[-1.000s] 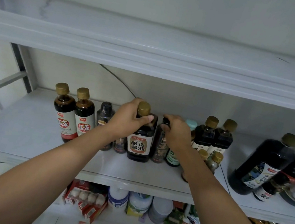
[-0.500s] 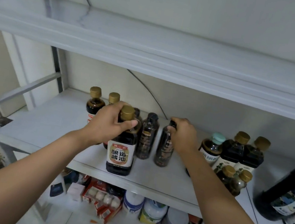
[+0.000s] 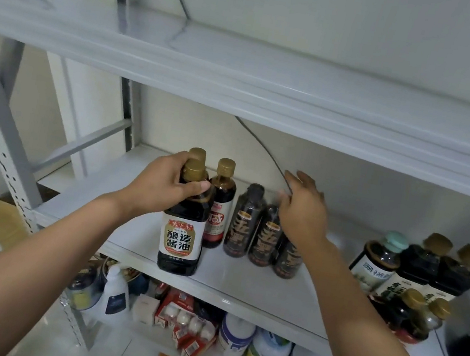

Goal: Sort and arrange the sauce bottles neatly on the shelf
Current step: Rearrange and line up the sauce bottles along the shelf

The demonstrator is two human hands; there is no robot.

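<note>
1. Gripping the soy sauce bottle (image 3: pixel 184 225) by its neck, the left hand (image 3: pixel 164 186) steadies it at the shelf (image 3: pixel 240 284) front (likely for lining up).
2. Right hand (image 3: pixel 303 211) hovers open above three dark bottles (image 3: pixel 264 235), touching none that I can tell.

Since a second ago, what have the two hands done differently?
The right hand has let go of the slim dark bottle and lifted open above it. The left hand still grips the large soy sauce bottle by its neck, now standing near the shelf's front edge beside the red-labelled bottle.
</note>
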